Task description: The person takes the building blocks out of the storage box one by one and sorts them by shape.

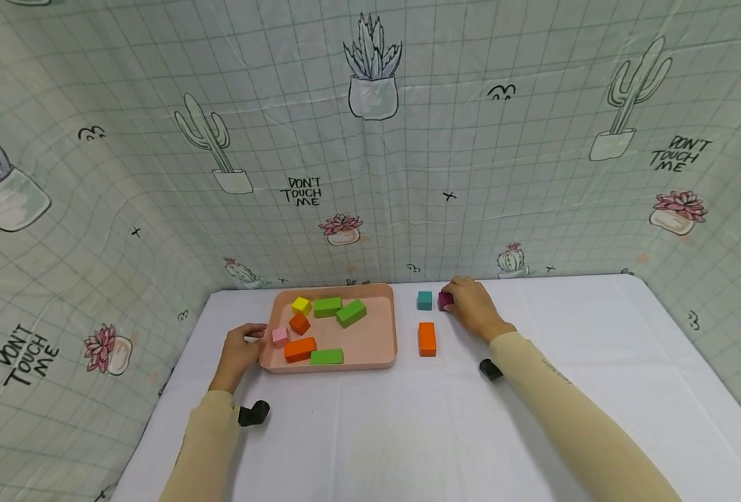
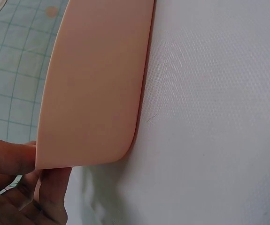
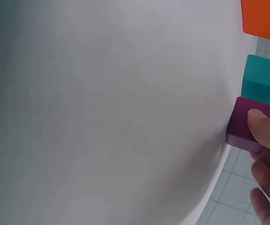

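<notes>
Right hand: here it is on the far side, right hand [image 1: 470, 303] pinching the purple cube [image 3: 243, 124] between thumb and fingers.
Purple cube: just right of the teal cube [image 1: 424, 300]; whether the two touch, or whether it's off the table [image 1: 370, 432], I can't tell.
Orange block: on the table, orange block [image 1: 427, 339] nearer the person than the teal cube, between tray and right hand.
Left hand: over to the other side, left hand [image 1: 242, 352] gripping the tray [image 1: 379, 338] by its left end, thumb and fingers at the rim.
Tray, far side: yellow cube [image 1: 302, 305], far green block [image 1: 327, 307], angled green block [image 1: 351, 314].
Tray, left and near: orange cube [image 1: 299, 323], pink cube [image 1: 280, 337] by the left wall, then a second orange block [image 1: 300, 350] right beside the near green block [image 1: 327, 357].
Backdrop: gridded cloth [image 1: 408, 160] with potted plants (and it reads "DON'T TOUCH ME", of all things!).
</notes>
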